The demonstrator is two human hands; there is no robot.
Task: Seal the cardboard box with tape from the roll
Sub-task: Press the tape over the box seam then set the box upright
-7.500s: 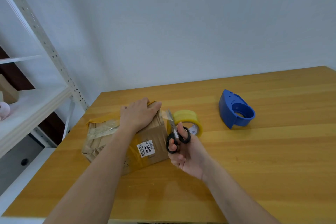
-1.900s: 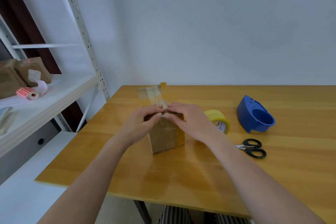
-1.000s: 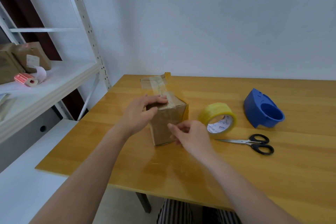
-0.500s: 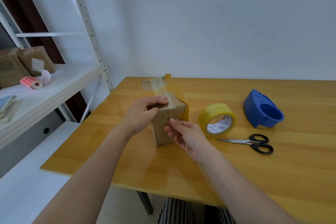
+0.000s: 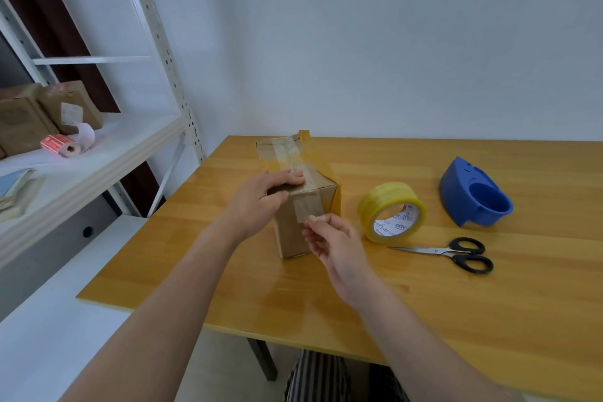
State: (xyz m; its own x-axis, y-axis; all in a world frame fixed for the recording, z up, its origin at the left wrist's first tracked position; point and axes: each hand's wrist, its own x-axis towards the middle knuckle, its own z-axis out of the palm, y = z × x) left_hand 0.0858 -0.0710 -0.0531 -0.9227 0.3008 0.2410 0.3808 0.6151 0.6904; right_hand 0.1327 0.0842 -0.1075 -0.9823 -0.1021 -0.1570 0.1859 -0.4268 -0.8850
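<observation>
My left hand (image 5: 259, 201) grips the box (image 5: 290, 238) top, my right hand (image 5: 336, 246), fingers (image 5: 321, 227) relaxed, presses tape (image 5: 306, 206) onto its front.

The tape roll (image 5: 385, 202) has a white inner core printed in blue with "CCTV" (the smaller marks beside it are too blurred to read). The white label (image 5: 69, 113) on a shelf parcel (image 5: 70, 106) is illegible.

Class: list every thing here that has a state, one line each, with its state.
cardboard box: closed, upright, tape strip over top.
tape roll: on edge, untouched.
scissors: shut, lying flat.
blue dispenser: empty.
left hand: grips box top.
right hand: at strip's lower end, grip unclear.
</observation>
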